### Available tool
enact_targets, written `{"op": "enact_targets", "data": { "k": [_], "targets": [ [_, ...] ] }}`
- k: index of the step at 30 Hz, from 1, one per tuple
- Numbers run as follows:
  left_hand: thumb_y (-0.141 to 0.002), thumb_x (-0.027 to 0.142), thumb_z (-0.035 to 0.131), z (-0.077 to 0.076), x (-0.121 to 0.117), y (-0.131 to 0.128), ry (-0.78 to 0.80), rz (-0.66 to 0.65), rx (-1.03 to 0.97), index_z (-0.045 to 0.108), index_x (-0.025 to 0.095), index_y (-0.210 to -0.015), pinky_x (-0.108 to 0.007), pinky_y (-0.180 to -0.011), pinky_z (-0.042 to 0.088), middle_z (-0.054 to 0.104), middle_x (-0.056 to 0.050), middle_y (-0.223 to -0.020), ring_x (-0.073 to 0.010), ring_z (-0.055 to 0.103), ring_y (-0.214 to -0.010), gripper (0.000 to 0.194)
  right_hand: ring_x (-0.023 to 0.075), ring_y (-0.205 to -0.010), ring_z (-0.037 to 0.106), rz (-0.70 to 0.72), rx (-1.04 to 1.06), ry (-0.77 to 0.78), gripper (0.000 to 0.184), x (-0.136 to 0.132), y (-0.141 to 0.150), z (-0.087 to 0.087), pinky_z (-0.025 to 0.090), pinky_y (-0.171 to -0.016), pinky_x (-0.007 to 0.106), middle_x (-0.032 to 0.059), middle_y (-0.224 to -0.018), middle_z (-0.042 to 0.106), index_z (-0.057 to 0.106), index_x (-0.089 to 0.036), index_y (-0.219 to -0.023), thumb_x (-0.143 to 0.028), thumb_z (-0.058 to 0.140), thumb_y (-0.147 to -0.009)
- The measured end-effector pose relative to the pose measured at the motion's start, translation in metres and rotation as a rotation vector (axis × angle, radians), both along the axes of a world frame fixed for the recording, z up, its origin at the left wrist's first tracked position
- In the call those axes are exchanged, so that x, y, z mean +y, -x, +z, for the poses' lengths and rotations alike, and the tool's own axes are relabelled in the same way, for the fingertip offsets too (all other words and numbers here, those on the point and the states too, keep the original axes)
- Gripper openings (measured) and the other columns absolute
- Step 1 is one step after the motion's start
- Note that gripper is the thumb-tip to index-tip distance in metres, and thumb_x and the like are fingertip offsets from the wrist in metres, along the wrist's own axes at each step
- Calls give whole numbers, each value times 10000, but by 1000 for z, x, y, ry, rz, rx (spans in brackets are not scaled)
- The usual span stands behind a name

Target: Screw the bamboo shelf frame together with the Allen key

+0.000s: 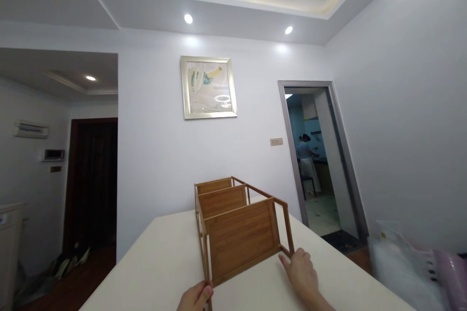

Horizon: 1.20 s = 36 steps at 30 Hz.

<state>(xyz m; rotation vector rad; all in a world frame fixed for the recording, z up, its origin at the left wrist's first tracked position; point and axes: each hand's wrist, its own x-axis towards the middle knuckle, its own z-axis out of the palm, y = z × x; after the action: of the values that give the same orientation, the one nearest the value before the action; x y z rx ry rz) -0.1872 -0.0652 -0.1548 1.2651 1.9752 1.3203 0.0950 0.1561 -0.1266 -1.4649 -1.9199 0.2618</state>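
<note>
A brown wooden shelf rack [242,238] lies on its side on the pale table, its several panels standing upright one behind another between thin side frames. My left hand [197,296] is closed round the near end of the left side frame, thumb on top. At the near right corner, my right hand [302,274] holds the end of the right side frame, with the thumb on the inner side and the fingers curled at the outer side. Part of the right hand's grip is hidden by the hand itself.
The cream table [156,257] extends under and around the rack. Beyond it is a white wall with a framed picture [208,87]. A doorway [310,155] at the right shows a person [305,155] in a kitchen. Plastic-wrapped items [404,262] lie at the lower right.
</note>
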Motion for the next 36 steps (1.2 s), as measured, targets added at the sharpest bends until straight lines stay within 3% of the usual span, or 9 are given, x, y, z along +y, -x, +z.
{"op": "enact_targets", "data": {
  "k": [3, 5, 9, 13, 16, 19, 22, 29, 36],
  "targets": [
    [-670, 854, 462, -1, 20, -12, -46, -5, -2, 688, 162, -945, -272, -731, 521, 710, -85, -904, -225, 649, -901, 778, 316, -1090, 580, 67, 34, -116, 185, -27, 16, 5, 447, -926, 415, 193, -1097, 590, 529, -159, -1012, -307, 438, -947],
    [-689, 835, 474, -4, 32, -24, -77, -18, -11, 690, 163, -894, -275, -779, 515, 714, -78, -905, -229, 647, -924, 734, 277, -998, 603, 329, 161, -230, 213, -51, 32, 6, 471, -894, 382, 145, -1030, 605, 537, -189, -979, -385, 459, -949],
    [-752, 811, 426, -13, 53, -53, -87, -53, -59, 697, 146, -869, -308, -752, 534, 718, -93, -851, -233, 672, -858, 727, 275, -1057, 611, 677, 319, -130, 363, -91, 69, -4, 473, -934, 364, 124, -1116, 637, 560, -196, -1127, -461, 567, -879],
    [-704, 723, 596, -24, 56, -56, -74, -60, -61, 710, 118, -1000, -343, -740, 561, 737, -138, -862, -250, 700, -819, 683, 281, -1064, 635, 716, 404, 85, 310, -103, 93, -26, 472, -938, 355, 131, -1093, 679, 598, -183, -1117, -375, 497, -895],
    [-679, 533, 713, -31, 45, -39, -80, 4, -14, 694, 111, -1095, -345, -896, 544, 710, -196, -1128, -280, 674, -1051, 594, 282, -1028, 647, 775, 457, 141, 258, -103, 95, -39, 482, -921, 352, 99, -1030, 699, 626, -207, -1053, -278, 536, -821],
    [-754, 396, 637, -39, 34, -23, -66, 62, 41, 617, 93, -1250, -338, -996, 502, 601, -198, -1345, -265, 574, -1250, 581, 293, -1051, 624, 729, 513, 102, 360, -105, 91, -44, 471, -944, 364, 111, -1054, 669, 629, -197, -1024, -153, 548, -675],
    [-768, 288, 601, -47, 30, -16, -40, 74, 120, 578, 80, -1305, -327, -1083, 432, 570, -176, -1392, -239, 532, -1304, 576, 292, -1047, 608, 654, 569, 63, 414, -108, 90, -43, 465, -934, 354, 112, -1046, 646, 616, -198, -968, -113, 520, -575],
    [-710, 159, 624, -54, 30, -6, 36, 85, 318, 672, 127, -1197, -329, -1149, 361, 628, -125, -1337, -239, 565, -1272, 490, 208, -692, 549, 616, 749, 230, 161, -85, 84, -32, 431, -680, 286, 0, -643, 566, 464, -233, -658, -178, 446, -509],
    [-800, 185, 517, -46, 23, -4, 25, 196, 407, 650, 121, -1211, -334, -1161, 341, 620, -107, -1352, -214, 552, -1286, 437, 248, -757, 594, 658, 748, 305, 153, -51, 56, -16, 449, -726, 309, 3, -612, 592, 405, -241, -567, -212, 541, -504]
  ]
}}
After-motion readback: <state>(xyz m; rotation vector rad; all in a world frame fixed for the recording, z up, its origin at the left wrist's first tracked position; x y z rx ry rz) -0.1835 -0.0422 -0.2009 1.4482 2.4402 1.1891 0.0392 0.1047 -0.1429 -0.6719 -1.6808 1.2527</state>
